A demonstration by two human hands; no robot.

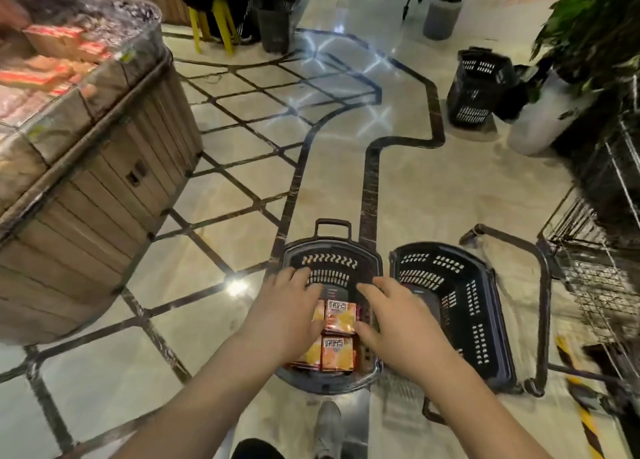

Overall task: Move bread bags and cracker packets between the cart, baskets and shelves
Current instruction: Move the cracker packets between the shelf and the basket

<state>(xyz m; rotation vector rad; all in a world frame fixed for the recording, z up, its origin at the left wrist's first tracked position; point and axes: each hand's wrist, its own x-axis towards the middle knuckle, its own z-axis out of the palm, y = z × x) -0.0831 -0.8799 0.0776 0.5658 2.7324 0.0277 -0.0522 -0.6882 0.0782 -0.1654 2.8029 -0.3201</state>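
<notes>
2 arms reach down — left hand (287,314) and right hand (396,323) flank cracker packets (341,317) in basket (332,249), fingers straight, released.

Single view, head-worn, wide-angle. The lens sits above the basket (332,247) on the floor (415,188) and faces forward and steeply down onto it. The wearer's own shoe (327,424) shows just below the basket, at the bottom edge. Both forearms enter from the bottom edge. The left hand (287,306) and right hand (398,320), over the basket, are nearest the lens. Beyond the basket the floor recedes to the top edge. Lines bow at the frame edges: display stand (104,167) left of the basket, wire cart (595,250) right of it.
</notes>
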